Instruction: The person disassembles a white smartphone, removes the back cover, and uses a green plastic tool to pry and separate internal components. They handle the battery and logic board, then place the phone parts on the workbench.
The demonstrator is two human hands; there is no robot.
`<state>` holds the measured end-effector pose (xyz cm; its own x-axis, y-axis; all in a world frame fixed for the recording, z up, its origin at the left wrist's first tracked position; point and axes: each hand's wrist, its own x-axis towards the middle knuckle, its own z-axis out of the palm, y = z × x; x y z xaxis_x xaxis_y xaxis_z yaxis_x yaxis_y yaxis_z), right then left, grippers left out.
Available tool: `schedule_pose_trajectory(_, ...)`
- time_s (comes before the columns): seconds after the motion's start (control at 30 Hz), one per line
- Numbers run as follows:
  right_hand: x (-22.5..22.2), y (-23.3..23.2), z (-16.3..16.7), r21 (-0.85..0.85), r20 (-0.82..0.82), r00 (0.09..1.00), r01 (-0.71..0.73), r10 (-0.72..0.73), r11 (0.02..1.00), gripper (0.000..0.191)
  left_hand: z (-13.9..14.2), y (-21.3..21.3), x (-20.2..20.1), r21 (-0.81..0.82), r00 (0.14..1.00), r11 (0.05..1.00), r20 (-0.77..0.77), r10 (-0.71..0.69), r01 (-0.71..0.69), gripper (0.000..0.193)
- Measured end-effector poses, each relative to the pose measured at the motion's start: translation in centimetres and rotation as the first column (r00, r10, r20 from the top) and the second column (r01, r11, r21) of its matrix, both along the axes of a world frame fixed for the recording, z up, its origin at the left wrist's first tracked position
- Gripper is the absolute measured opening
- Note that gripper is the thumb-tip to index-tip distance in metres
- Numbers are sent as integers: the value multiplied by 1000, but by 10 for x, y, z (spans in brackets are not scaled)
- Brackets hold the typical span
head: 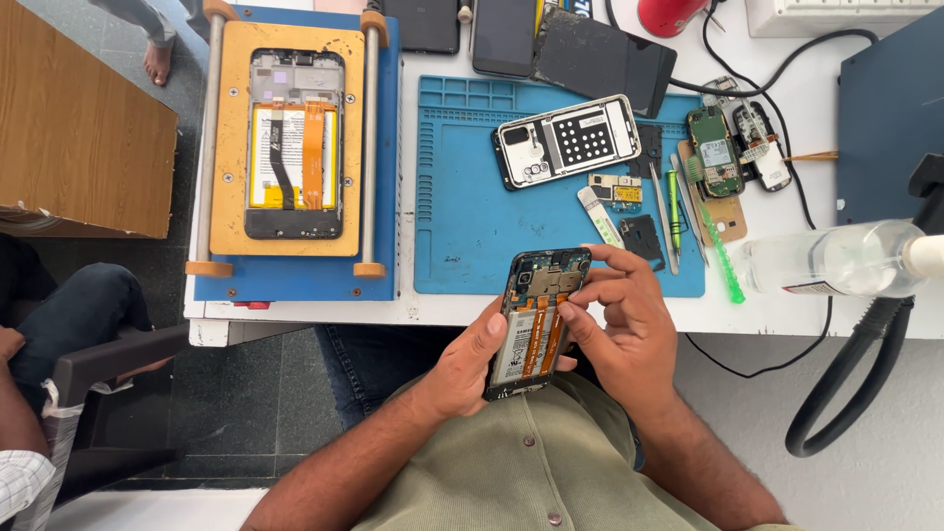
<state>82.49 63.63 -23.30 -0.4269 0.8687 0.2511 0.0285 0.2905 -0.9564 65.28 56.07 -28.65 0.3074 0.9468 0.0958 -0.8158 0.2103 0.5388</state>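
Observation:
My left hand (464,362) grips an opened phone (536,320) from its left side, back cover off, showing its battery and orange flex cables. My right hand (619,320) rests against the phone's right side, with fingertips on the upper part of its board. The phone is held over my lap, just in front of the white table's edge (324,315). On the blue work mat (472,211) beyond lie a phone frame with a dotted white plate (567,140), small boards and tweezers (674,206).
A second opened phone (294,143) lies on a yellow plate in a blue heating machine at the left. Dark phone screens (600,57), a green circuit board (715,152), a clear bottle (841,258) and black cables (846,374) sit to the right. Another person's arm (15,413) is at the lower left.

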Motion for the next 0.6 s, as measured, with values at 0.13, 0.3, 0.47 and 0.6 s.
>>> schedule_pose_trajectory(0.13, -2, 2, 6, -47, 67, 996, 55, -52, 997, 11, 1, 1, -2, -6, 1000, 1000, -11, 0, 0, 74)
schedule_pose_trajectory(0.3, -2, 3, 4, 138, 107, 990, 77, -92, 987, 15, 2, 2, 0, -28, 1000, 1000, -12, 10, -10, 73)
schedule_pose_trajectory(0.47, 1, 1, -4, 104, 103, 988, 108, -119, 989, 17, 1, 2, 2, -24, 1000, 1000, 9, 7, -7, 72)
schedule_pose_trajectory(0.6, 3, 2, -4, -42, 15, 997, 73, -72, 996, 14, 3, 3, 2, -18, 1000, 1000, -2, -5, 5, 72)
